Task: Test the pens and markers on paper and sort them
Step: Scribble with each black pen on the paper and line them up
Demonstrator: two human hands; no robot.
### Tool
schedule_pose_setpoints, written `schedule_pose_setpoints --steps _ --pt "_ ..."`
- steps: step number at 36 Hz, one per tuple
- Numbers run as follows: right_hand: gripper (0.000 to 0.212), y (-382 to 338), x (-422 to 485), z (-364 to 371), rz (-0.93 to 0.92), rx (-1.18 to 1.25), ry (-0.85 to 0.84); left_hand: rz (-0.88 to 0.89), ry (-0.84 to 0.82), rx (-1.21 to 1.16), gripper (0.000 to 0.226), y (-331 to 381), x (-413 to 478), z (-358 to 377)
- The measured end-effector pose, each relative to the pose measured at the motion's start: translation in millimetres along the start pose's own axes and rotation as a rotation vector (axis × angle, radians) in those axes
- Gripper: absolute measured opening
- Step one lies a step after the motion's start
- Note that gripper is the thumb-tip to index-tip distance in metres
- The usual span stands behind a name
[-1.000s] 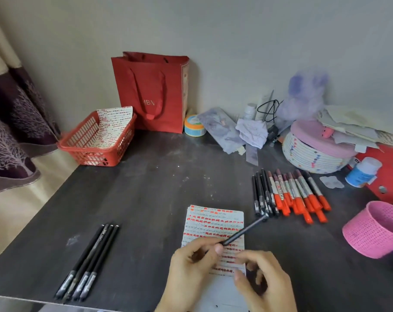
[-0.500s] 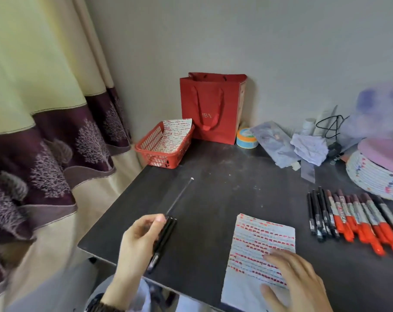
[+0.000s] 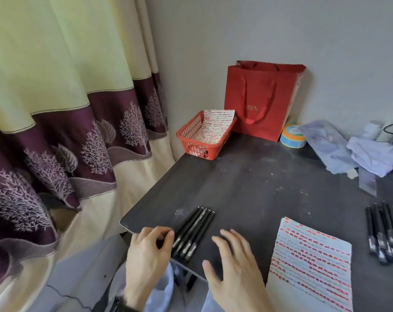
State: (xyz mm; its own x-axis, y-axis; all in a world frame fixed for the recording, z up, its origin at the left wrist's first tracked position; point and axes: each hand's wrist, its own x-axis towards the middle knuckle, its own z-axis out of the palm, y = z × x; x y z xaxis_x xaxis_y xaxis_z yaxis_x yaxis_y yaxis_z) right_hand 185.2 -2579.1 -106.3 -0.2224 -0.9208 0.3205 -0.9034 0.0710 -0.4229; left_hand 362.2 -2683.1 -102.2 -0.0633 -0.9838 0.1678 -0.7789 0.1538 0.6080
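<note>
Head view: a row of black pens (image 3: 194,233) lies side by side at the near left corner of the dark table (image 3: 258,181), slanting away to the right with their clear grip ends toward the person. The left hand (image 3: 148,251) sits at the table edge with bent fingers, its fingertips (image 3: 170,233) just beside the leftmost pen; whether they touch it I cannot tell, and nothing is gripped. The right hand (image 3: 233,266) hovers just right of the row, fingers straight and spread, holding nothing.

Right of that hand lies the test paper (image 3: 310,260), covered in lines of red dashes. Further right, more black pens (image 3: 382,235) lie together at the frame edge.

At the far side stands a red basket (image 3: 202,136) with a marked sheet (image 3: 215,124) inside, just beside a red paper bag (image 3: 263,100) against the wall, with a tape roll (image 3: 292,136) next to the bag. A patterned curtain (image 3: 56,109) hangs on the left.
</note>
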Motion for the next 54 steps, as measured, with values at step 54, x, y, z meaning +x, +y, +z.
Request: schedule_pose_setpoints --steps 54 --pt "0.036 171.4 -112.4 -135.6 0.619 -0.120 0.170 0.804 -0.435 -0.057 0.034 171.4 -18.0 68.9"
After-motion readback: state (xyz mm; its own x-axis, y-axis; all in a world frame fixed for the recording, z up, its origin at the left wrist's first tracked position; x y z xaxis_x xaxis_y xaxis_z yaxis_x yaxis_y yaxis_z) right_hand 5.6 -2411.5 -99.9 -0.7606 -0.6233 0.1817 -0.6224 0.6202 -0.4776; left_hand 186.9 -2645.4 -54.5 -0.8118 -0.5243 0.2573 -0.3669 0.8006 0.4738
